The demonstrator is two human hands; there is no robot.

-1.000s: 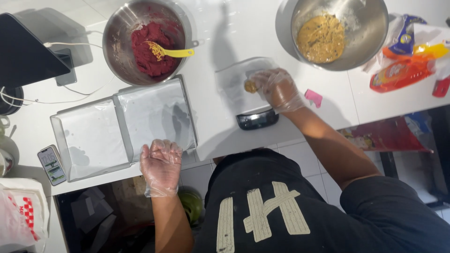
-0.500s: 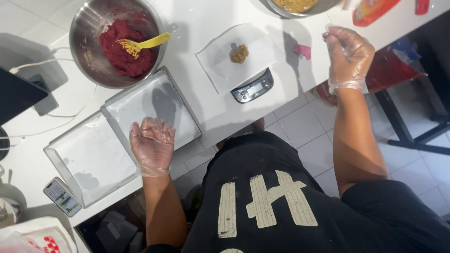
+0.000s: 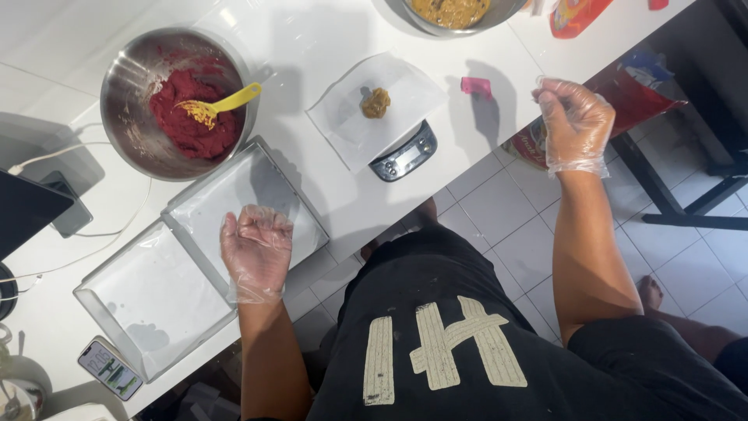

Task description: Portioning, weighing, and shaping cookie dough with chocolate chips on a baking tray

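Head view: 1 dough lump (image 3: 375, 102) on scale (image 3: 403, 155); 2 lined trays (image 3: 234, 204) bare; left hand (image 3: 255, 248) loosely curled, right hand (image 3: 575, 123) pinched, both holding nothing.

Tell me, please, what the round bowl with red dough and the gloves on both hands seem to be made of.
Round bowl of red dough: likely stainless steel, shiny grey with reflections. Gloves on the left hand and right hand: thin clear plastic, wrinkled, see-through.

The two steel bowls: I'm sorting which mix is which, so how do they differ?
The left steel bowl shows whole and holds red dough with a yellow spatula resting in it. The top steel bowl is cut off by the frame edge and holds tan dough, no utensil visible. Both are shiny metal on the white counter.
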